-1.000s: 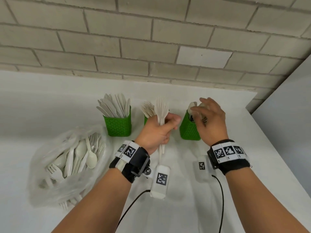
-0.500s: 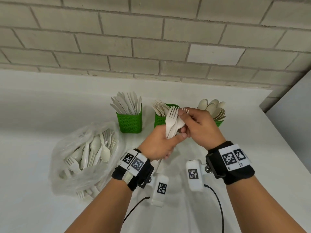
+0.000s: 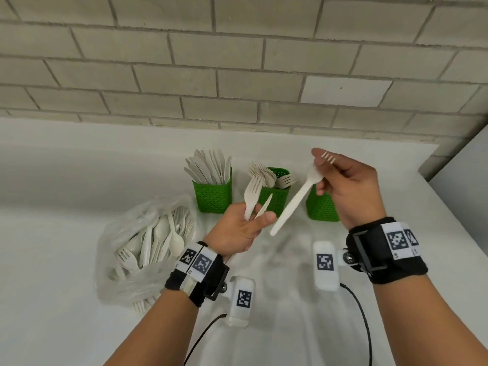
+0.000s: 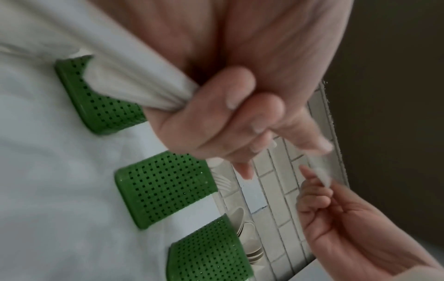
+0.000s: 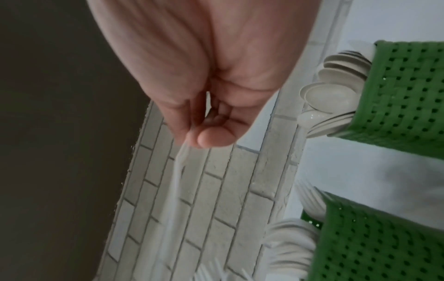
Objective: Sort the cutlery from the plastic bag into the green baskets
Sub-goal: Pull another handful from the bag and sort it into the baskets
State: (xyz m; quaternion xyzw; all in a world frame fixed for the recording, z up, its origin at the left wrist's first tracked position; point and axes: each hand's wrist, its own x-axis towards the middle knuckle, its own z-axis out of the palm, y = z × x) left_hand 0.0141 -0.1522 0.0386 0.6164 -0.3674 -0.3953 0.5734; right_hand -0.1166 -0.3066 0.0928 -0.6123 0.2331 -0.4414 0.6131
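My left hand (image 3: 253, 220) grips the handles of a pale fork (image 3: 250, 191) and a second pale piece (image 3: 264, 207) seen edge-on, in front of the middle green basket (image 3: 277, 202) of forks. My right hand (image 3: 324, 175) pinches another fork (image 3: 298, 196) by its head, tines up, handle slanting down-left in the air. This hand covers most of the right basket (image 3: 322, 210), which holds spoons (image 5: 331, 98). Knives fill the left basket (image 3: 212, 194). The plastic bag (image 3: 137, 249) lies at the left with several spoons and forks inside. In the left wrist view the fingers (image 4: 216, 114) curl round the handles.
The white counter (image 3: 66, 207) meets a brick wall (image 3: 237, 75) behind the baskets. Its right edge (image 3: 462, 233) runs close beside my right wrist. Both wrists carry black bands with tagged white camera pods (image 3: 326, 262), and cables (image 3: 361, 313) trail toward me.
My right hand has drawn one fork out of the bundle in my left hand and lifted it up and to the right. The hands have come apart.
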